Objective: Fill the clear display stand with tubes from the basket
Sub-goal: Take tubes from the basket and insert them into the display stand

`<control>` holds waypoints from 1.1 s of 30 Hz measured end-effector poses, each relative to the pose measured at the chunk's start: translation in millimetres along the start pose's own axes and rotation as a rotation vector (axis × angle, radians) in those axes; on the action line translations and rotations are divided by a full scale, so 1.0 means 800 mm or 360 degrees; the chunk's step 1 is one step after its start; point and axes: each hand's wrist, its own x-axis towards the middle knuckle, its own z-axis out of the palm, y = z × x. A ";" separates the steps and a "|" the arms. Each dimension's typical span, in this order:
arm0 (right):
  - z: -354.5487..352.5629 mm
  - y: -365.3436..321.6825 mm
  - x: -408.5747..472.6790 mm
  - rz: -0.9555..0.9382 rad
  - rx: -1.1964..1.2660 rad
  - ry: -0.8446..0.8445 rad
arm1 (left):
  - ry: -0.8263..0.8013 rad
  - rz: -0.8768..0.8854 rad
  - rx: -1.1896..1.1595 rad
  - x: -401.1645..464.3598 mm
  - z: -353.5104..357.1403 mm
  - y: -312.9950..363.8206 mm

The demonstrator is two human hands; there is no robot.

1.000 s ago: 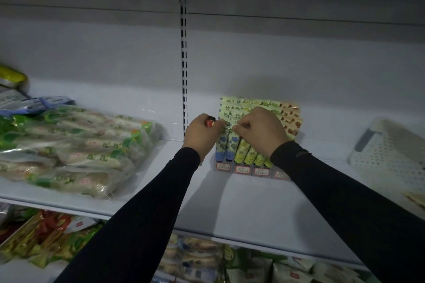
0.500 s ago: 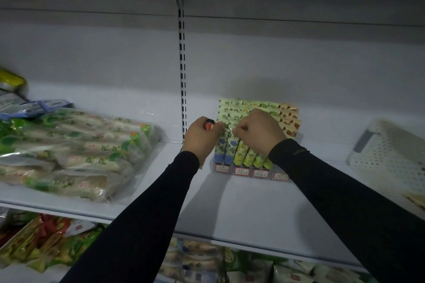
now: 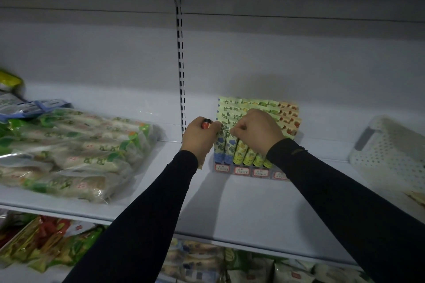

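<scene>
the clear display stand (image 3: 250, 171) sits on the white shelf (image 3: 253, 204), close to the back wall and just right of the slotted upright (image 3: 181, 80). it is packed with standing tubes (image 3: 243, 156), blue-patterned ones at its left end, yellow-green ones beside them, and orange ones at the far right, with small red-edged labels along the front lip. the left hand (image 3: 200, 138) is clenched at the stand's left edge, holding a small red item with a dark cap (image 3: 206, 123) in its fist while its fingertips pinch the top of a blue tube. the right hand (image 3: 257, 131) is curled over the middle rows, pinching at the tube tops right next to the left fingertips. both arms wear black sleeves. the white perforated basket (image 3: 391, 156) lies tilted at the right end of the shelf, well apart from the stand. clear bags of green-printed packets (image 3: 69, 154) fill the left side, and more packaged goods show on the shelf below.
</scene>
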 end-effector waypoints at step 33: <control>-0.023 0.003 -0.010 -0.0046 0.0161 0.0048 | 0.0078 0.0004 -0.0027 -0.014 -0.006 0.013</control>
